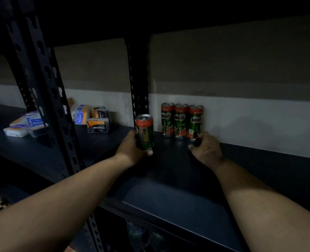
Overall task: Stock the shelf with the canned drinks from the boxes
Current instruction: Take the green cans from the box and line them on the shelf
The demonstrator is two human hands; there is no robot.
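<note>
Three green and red Milo cans stand upright in a row against the back wall on the dark shelf board (168, 193): the left can (167, 119), the middle can (180, 120) and the rightmost can (195, 120). My left hand (132, 148) grips a fourth Milo can (144, 131), upright, just left of the row and nearer to me. My right hand (207, 149) is at the foot of the rightmost can, with its fingers curled against the can's lower right side and the thumb in front of its base.
A black perforated upright post (138, 84) stands just behind the held can, and another post (48, 88) rises at the front left. Small packets and charcoal boxes (97, 125) lie on the left bay. The shelf is bare to the right of the cans.
</note>
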